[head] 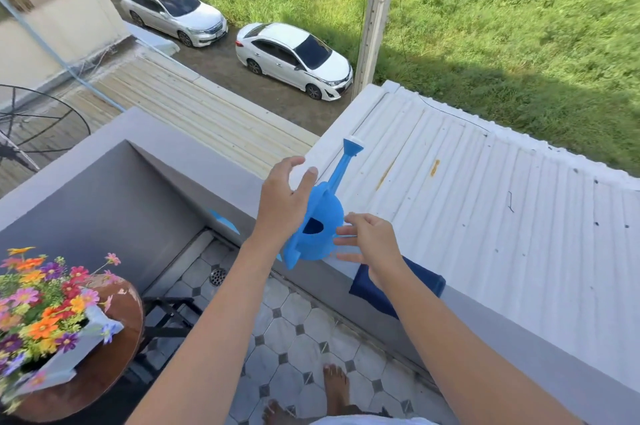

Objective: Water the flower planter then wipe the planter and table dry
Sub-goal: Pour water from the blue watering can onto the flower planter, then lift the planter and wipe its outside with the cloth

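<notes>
A blue watering can (pixel 320 216) stands on the grey balcony ledge (pixel 485 317), its spout pointing up and away. My left hand (pixel 282 203) hovers at the can's left side with fingers spread, holding nothing. My right hand (pixel 369 241) is open just right of the can, fingertips near its body. A dark blue cloth (pixel 412 289) lies on the ledge under my right wrist. At lower left a white planter (pixel 65 359) full of colourful flowers (pixel 38 300) sits on a round brown table (pixel 117 348).
Patterned floor tiles (pixel 298 348) with a drain (pixel 218 276) lie below, and my bare feet (pixel 334 386) stand on them. A white corrugated roof (pixel 485 189) stretches beyond the ledge. A black folding frame (pixel 169 313) stands beside the table.
</notes>
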`<state>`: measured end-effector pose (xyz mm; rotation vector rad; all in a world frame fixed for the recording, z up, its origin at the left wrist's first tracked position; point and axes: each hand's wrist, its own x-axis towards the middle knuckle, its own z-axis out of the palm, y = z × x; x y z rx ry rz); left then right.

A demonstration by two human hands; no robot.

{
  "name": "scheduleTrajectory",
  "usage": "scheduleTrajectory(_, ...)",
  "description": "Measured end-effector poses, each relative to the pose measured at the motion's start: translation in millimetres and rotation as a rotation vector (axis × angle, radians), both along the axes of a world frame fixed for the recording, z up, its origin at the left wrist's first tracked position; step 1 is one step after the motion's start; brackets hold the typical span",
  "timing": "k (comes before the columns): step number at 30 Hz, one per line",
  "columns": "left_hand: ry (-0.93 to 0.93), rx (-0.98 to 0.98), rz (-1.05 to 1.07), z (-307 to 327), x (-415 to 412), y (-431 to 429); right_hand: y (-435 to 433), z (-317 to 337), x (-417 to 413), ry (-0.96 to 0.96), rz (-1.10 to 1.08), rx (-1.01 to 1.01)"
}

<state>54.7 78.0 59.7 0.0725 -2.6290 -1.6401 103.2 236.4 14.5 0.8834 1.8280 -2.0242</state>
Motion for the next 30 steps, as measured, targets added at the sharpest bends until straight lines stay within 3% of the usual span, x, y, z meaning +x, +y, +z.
scheduleTrajectory(4, 0.171, 0.062, -0.178, 9, 24, 59, 54, -29, 22, -0.028, -0.125, 0.167)
scheduleTrajectory(6, 0.126, 0.074, -0.283, -6, 37, 88, 82, -48, 37, -0.077, -0.158, 0.231)
scheduleTrajectory(8, -0.038, 0.033, -0.353, -39, 45, 112, 104, -63, 56, -0.148, -0.175, 0.286)
scheduleTrajectory(12, -0.380, -0.422, -0.378, -120, 62, 136, 126, -90, 91, -0.221, -0.209, 0.347)
scheduleTrajectory(15, -0.453, -0.591, -0.312, -147, 78, 150, 128, -107, 113, -0.274, -0.272, 0.358)
scheduleTrajectory(18, -0.481, -0.445, -0.180, -154, 81, 161, 127, -114, 121, -0.286, -0.394, 0.308)
scheduleTrajectory(22, -0.716, -0.250, -0.119, -160, 73, 156, 126, -113, 114, -0.283, -0.440, 0.157)
scheduleTrajectory(27, -0.679, -0.210, -0.346, -138, 80, 132, 128, -109, 113, -0.293, -0.321, 0.166)
scheduleTrajectory(30, -0.636, -0.121, -0.446, -118, 95, 108, 119, -103, 113, -0.374, -0.197, 0.046)
